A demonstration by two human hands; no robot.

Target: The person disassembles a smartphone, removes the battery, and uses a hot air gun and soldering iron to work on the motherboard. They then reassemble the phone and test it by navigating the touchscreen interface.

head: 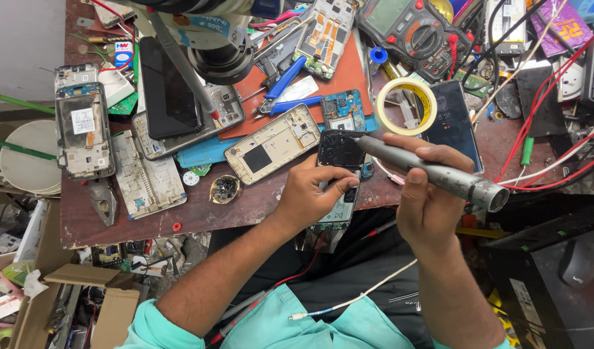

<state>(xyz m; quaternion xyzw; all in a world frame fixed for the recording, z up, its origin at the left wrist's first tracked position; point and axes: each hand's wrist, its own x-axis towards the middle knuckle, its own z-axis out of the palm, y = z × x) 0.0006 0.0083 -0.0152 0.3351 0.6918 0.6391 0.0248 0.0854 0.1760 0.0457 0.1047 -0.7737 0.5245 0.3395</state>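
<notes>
Head view, looking down on a cluttered brown bench (200, 213).

Item 1: dark phone body (339, 169), rear face up, with a glossy black camera cluster at its top. It is pinned at the bench's near edge by the left hand (310, 194), whose fingers are closed around its lower half, seemingly to steady it.

Item 2: grey cylindrical electric screwdriver (432, 171), matte metal. It is gripped pen-fashion in the closed right hand (429, 194) and slanted, its tip set on the phone's upper corner.

Item 3: ring of yellow tape (405, 105), lying flat just beyond the tool.

Item 4: gold-coloured phone frame (273, 143), flat and perforated, lying left of the held phone.

Item 5: blue-handled pliers (287, 90) on a red mat (348, 64).

Item 6: multimeter (413, 29), dark casing with a round dial, at the far edge.

Item 7: small dish of screws (225, 189), kept near the left hand.
</notes>
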